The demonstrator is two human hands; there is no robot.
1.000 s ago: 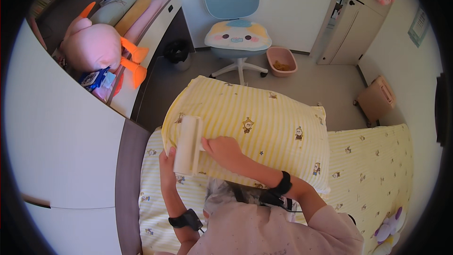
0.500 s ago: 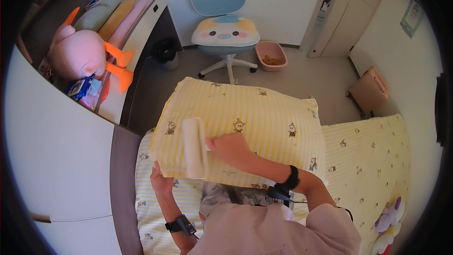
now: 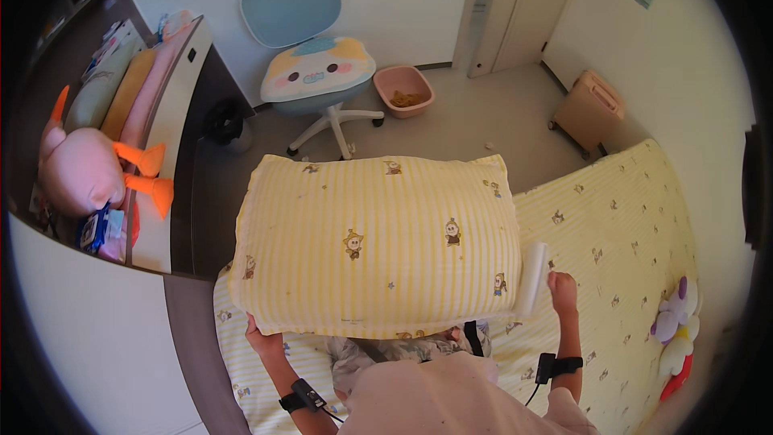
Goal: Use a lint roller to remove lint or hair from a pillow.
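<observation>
A yellow-and-white striped pillow (image 3: 378,234) with small cartoon figures rests across my lap. My left hand (image 3: 264,337) grips its near left corner, the fingers partly hidden beneath the edge. Just past the pillow's right edge, my right hand (image 3: 562,290) is closed around the handle of a white lint roller (image 3: 531,280). The roller's head stands nearly upright beside the pillow, over the bed (image 3: 612,234), whose sheet carries the same stripes and figures.
A blue swivel chair (image 3: 291,4) with a cartoon cushion stands ahead, next to a pink basin (image 3: 404,79). To the left, a desk holds a pink plush toy (image 3: 84,173). A tan suitcase (image 3: 592,109) is by the right wall; plush toys (image 3: 676,326) lie on the bed.
My right hand has carried the lint roller from the pillow's left part across to beyond its right edge. The view has swung to the right; my left hand still holds the near left corner.
</observation>
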